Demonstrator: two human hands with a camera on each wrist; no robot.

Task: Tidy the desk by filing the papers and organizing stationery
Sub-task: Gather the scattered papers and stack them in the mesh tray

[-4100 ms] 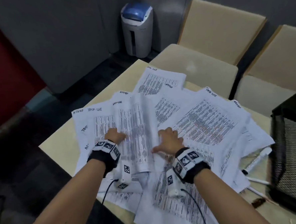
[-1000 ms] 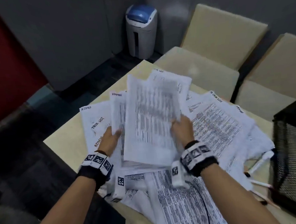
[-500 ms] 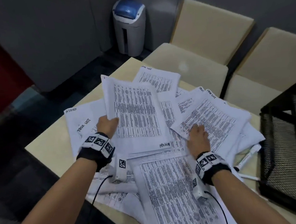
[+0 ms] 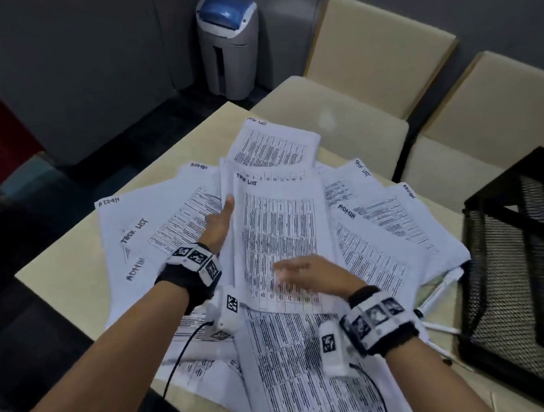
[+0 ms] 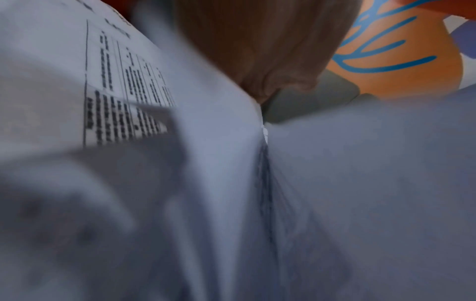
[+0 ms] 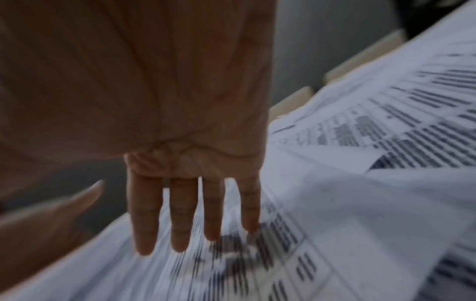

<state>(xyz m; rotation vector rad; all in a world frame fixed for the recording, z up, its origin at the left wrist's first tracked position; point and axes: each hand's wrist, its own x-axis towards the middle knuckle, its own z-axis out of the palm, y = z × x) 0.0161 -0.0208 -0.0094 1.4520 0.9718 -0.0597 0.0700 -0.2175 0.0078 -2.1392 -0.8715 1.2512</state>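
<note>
A pale desk (image 4: 61, 276) carries a loose overlapping spread of printed papers (image 4: 378, 253), covering most of its top. At its right edge, pens (image 4: 435, 297) lie partly under the sheets, beside a black mesh basket (image 4: 519, 254).

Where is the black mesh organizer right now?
In the head view the black mesh organizer stands at the right edge of the desk, right of the spread papers, with pens lying against its near-left side.
</note>
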